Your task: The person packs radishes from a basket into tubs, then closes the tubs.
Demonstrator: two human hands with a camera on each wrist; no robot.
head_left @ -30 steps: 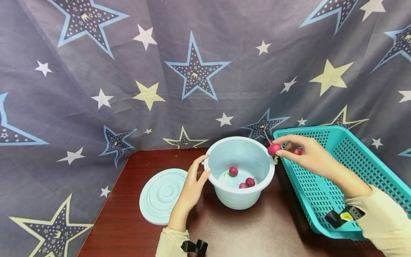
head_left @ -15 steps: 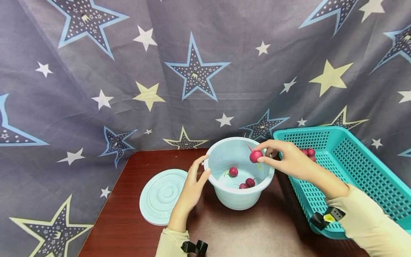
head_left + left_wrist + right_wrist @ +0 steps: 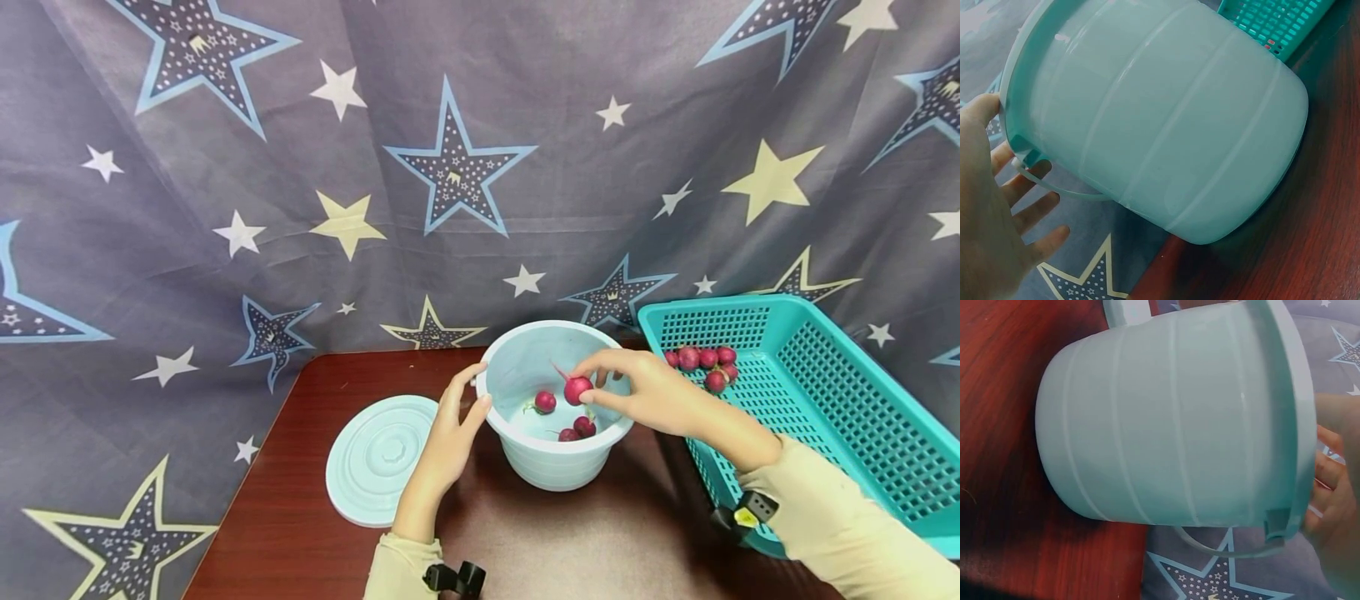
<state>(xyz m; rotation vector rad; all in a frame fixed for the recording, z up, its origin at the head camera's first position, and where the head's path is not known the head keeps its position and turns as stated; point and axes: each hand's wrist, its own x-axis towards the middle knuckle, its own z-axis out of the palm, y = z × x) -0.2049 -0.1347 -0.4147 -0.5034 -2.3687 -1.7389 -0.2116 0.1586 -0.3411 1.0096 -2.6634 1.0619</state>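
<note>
A pale blue bucket (image 3: 558, 462) stands on the dark red table, seen also as the bucket (image 3: 1166, 119) and the bucket (image 3: 1172, 419) in the wrist views. Three radishes (image 3: 545, 401) lie on its floor. My right hand (image 3: 633, 390) reaches over the rim and pinches a red radish (image 3: 576, 389) inside the bucket's mouth. My left hand (image 3: 450, 429) rests with straight fingers against the bucket's left rim, near the handle (image 3: 1066, 189).
The bucket's round lid (image 3: 378, 458) lies flat on the table (image 3: 300, 467) to the left. A teal mesh basket (image 3: 825, 400) at the right holds several radishes (image 3: 705, 362) in its far corner. A starred grey cloth (image 3: 450, 167) hangs behind.
My right hand carried the radish leftward from above the basket's edge, over the bucket's rim, and down into its mouth. The left hand stayed on the rim.
</note>
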